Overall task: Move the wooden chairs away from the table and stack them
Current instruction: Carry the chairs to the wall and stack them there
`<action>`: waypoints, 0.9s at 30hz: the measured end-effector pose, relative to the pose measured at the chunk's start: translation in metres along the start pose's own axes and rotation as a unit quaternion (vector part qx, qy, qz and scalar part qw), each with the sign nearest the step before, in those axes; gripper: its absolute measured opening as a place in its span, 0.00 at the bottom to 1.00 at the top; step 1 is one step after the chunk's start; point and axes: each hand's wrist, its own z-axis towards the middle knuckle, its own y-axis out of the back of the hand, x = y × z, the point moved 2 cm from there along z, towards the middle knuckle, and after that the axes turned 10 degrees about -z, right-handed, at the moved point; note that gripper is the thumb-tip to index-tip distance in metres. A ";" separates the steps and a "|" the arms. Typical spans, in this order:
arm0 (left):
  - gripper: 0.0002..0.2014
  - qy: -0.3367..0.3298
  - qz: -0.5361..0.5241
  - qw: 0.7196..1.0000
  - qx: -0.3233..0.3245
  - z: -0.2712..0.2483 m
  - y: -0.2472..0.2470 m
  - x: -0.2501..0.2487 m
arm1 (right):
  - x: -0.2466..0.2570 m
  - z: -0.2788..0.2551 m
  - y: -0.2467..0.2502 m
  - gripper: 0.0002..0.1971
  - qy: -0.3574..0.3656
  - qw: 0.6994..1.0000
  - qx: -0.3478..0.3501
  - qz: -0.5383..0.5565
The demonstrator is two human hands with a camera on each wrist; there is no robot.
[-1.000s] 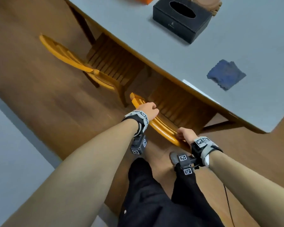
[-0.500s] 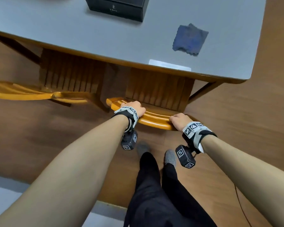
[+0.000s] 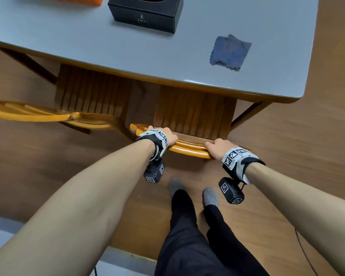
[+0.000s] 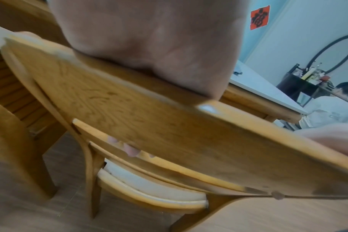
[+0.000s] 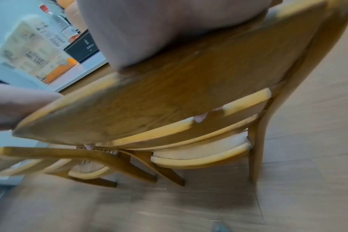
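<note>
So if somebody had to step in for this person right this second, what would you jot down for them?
Left hand: grips the top rail of the near chair, toward its left end.
Right hand: grips the same rail, toward its right end.
Near chair: feet on the floor, seat tucked under the table.
Second chair: to the left, untouched, seat also under the table.
Done: both hands have a hold on the near chair, nothing more.
Left: pull this chair clear of the table, do the same with the second chair, then stack them.
</note>
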 end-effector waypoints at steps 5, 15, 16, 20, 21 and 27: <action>0.16 0.014 -0.003 1.000 0.000 -0.027 -0.009 -0.005 | -0.006 -0.025 0.000 0.24 0.038 0.999 -0.032 -0.023; 0.29 0.125 -0.110 0.986 0.019 -0.098 -0.108 -0.039 | -0.070 -0.051 -0.036 0.31 0.172 0.972 -0.058 -0.149; 0.32 0.136 -0.122 0.983 0.021 -0.107 -0.122 -0.048 | -0.080 -0.055 -0.039 0.31 0.182 0.969 -0.059 -0.155; 0.35 0.165 -0.194 0.967 0.027 -0.139 -0.178 -0.081 | -0.117 -0.073 -0.052 0.29 0.229 0.951 -0.054 -0.199; 0.38 0.173 -0.211 0.962 0.029 -0.146 -0.190 -0.088 | -0.124 -0.076 -0.055 0.28 0.241 0.946 -0.047 -0.213; 0.27 0.213 -0.266 0.939 0.035 -0.187 -0.240 -0.125 | -0.161 -0.083 -0.091 0.29 0.293 0.914 -0.011 -0.281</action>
